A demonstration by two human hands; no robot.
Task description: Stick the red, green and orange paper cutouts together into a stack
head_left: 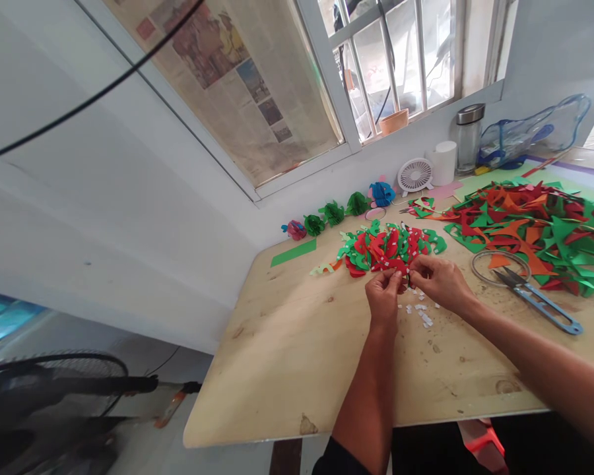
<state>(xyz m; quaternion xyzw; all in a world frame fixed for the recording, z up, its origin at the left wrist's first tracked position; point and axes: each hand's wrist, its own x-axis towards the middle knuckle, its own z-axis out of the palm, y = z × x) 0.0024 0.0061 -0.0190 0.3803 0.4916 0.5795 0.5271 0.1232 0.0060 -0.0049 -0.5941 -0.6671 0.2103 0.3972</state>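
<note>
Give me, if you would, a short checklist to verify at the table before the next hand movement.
1. Left hand holding red paper piece: ok, at the fingertips.
2. Right hand holding anything: cannot tell, too small.
3. White bits nearby: ok, scattered close to both hands.
4. Cut-outs sorted by colour: not ok, red and green heaped together.
5. Snips apart from hands: ok, lying to the right.

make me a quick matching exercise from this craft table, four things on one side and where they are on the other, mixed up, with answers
1. red paper piece
2. white bits
3. snips
4. green strip

A. near the wall, left of the hands
B. pinched in the left hand
C. right of the right hand
D. scattered below the hands

Pairs: 1-B, 2-D, 3-C, 4-A
</note>
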